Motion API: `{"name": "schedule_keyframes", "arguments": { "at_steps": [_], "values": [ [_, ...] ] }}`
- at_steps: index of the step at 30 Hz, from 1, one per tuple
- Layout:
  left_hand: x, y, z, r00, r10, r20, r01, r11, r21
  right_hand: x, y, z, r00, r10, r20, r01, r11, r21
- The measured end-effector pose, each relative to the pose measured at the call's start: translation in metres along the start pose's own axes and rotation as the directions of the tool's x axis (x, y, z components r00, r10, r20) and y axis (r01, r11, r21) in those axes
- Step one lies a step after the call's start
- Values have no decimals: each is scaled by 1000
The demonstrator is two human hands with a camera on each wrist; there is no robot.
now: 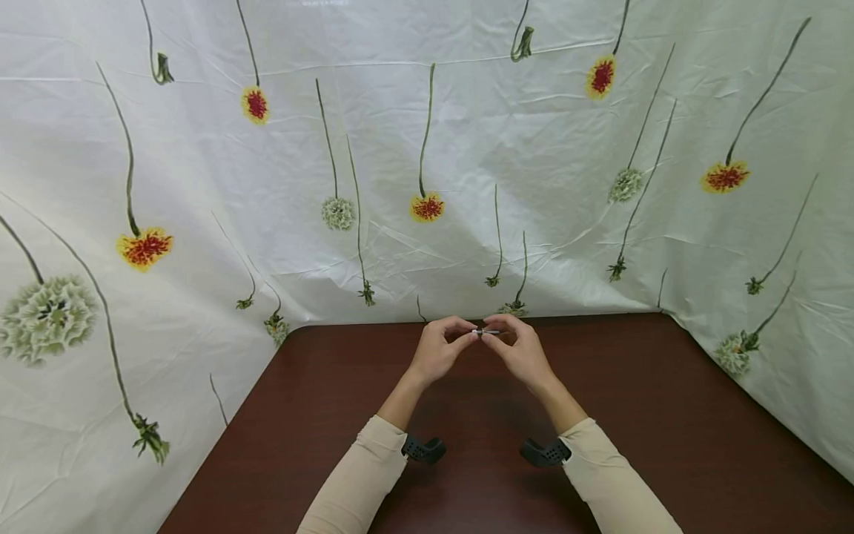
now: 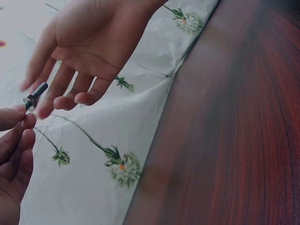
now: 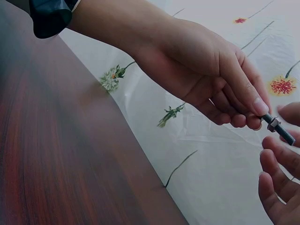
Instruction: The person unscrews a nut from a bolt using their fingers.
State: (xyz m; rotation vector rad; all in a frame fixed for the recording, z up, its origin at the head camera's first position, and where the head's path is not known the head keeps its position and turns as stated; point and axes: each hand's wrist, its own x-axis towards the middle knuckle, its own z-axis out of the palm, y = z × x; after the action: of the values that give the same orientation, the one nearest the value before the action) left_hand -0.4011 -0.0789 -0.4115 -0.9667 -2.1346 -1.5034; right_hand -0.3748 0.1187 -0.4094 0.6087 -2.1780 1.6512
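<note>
Here, pinching in the left hand (image 1: 435, 351) a bolt (image 3: 284, 133) with its nut (image 3: 273, 124), near the loosely uncurled right hand (image 1: 526, 353).

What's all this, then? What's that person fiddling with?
A person is holding up a small bolt with a nut partway along it. The left hand pinches one end between thumb and finger. The right hand is at the threaded end, fingers loosely spread; whether it touches the bolt is hard to tell. Both hands are raised near the far side of a dark table, in front of a flowery cloth.
</note>
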Motion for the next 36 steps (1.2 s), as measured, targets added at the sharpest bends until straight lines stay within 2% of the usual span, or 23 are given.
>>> {"name": "schedule_keyframes", "arguments": {
  "at_steps": [2,6,9,13,18,23,27,30,36],
  "values": [
    [0,0,-1,1000,-2,-1,2,1000,3,0,-3,1,1000,20,-3,-20,1000,-11],
    [-1,1,-1,1000,-12,3,12,1000,8,-5,-24,1,1000,25,-3,-25,999,-43],
    [-2,1,-1,1000,-15,5,15,1000,4,-6,-22,2,1000,1,-7,-2,999,-43],
    [-3,0,0,1000,-19,-1,19,1000,0,-3,1,6,1000,5,1,-5,1000,-14],
    [-3,1,0,1000,-18,6,18,1000,19,-3,2,7,1000,21,-7,-21,1000,15],
    [0,2,0,1000,-10,3,10,1000,12,-1,0,5,1000,-6,-31,7,1000,22],
    [0,1,-1,1000,-7,1,7,1000,2,-1,-1,5,999,33,-28,-32,999,21],
    [0,-1,-1,1000,-2,3,2,1000,-7,-2,-8,6,997,63,-45,-62,998,12],
    [0,-1,0,1000,3,-6,-3,1000,-15,-11,-39,3,999,14,-42,-14,1000,-4]
  ]
}}
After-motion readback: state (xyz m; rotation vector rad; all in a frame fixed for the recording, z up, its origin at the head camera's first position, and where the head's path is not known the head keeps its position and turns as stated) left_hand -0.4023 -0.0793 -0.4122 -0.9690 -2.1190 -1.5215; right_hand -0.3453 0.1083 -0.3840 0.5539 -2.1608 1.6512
